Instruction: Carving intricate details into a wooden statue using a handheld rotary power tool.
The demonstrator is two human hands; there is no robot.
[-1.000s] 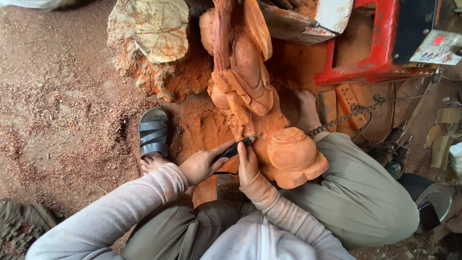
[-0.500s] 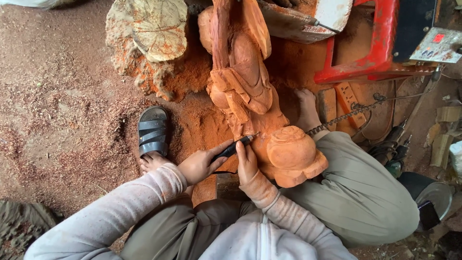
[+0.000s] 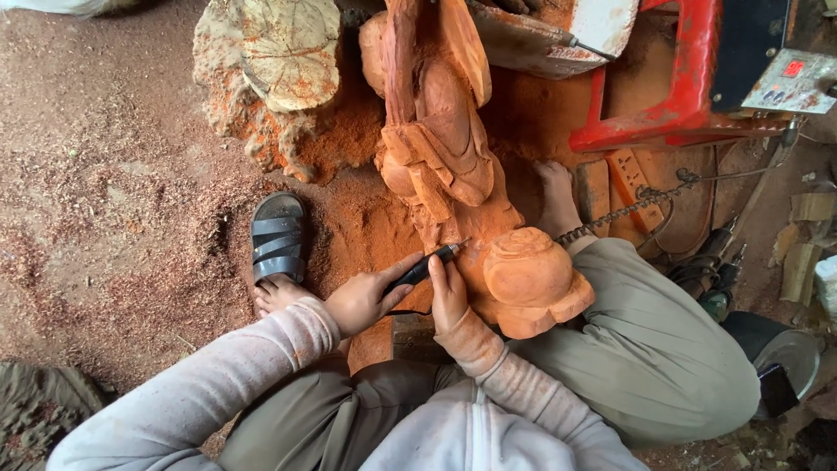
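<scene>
On floor: 1 reddish wood carving, rounded, dusty.
L hand: grip pinching slim black rotary tool.
R hand: fingers flat, steadying tool.

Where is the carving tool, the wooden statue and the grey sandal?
carving tool (image 3: 425,267), head view, middle of its dark handle.
wooden statue (image 3: 440,148), head view, carved middle of its body.
grey sandal (image 3: 277,237), head view, its straps.

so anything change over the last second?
Nothing visibly moved. The left hand holds the black pen-shaped rotary tool with its tip on the orange carved wooden figure, as before; the right hand rests beside it on the wood.
</scene>
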